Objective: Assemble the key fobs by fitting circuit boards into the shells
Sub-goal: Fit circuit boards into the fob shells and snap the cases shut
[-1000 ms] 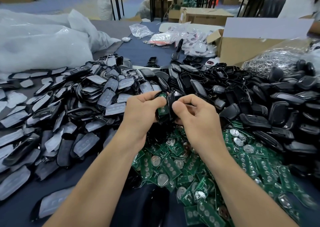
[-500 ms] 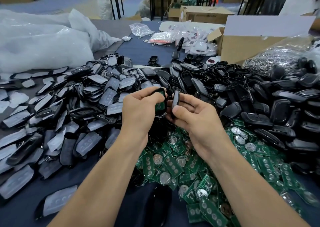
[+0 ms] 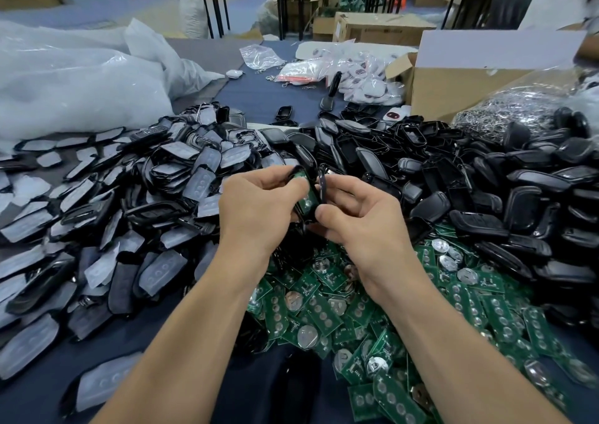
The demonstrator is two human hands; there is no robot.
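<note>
Left hand (image 3: 259,208) grips shell (image 3: 303,218) with board (image 3: 305,195); right hand (image 3: 361,221) pinches probable cover (image 3: 322,184).

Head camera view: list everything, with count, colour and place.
circuit boards: many, green, heap near right
black shells: many, black, heap right and far centre
padded shell halves: many, black with grey pads, heap left
plastic bags: several, whitish, far left
white fobs: many, white, bagged, far centre
cardboard box: one, brown, far right
metal rings: many, silver, bagged beside box
table: one, dark blue cover
shell with board: one, black and green, held centre
cover: one, black, held centre
left hand: one, grips shell with board
right hand: one, pinches cover
</note>
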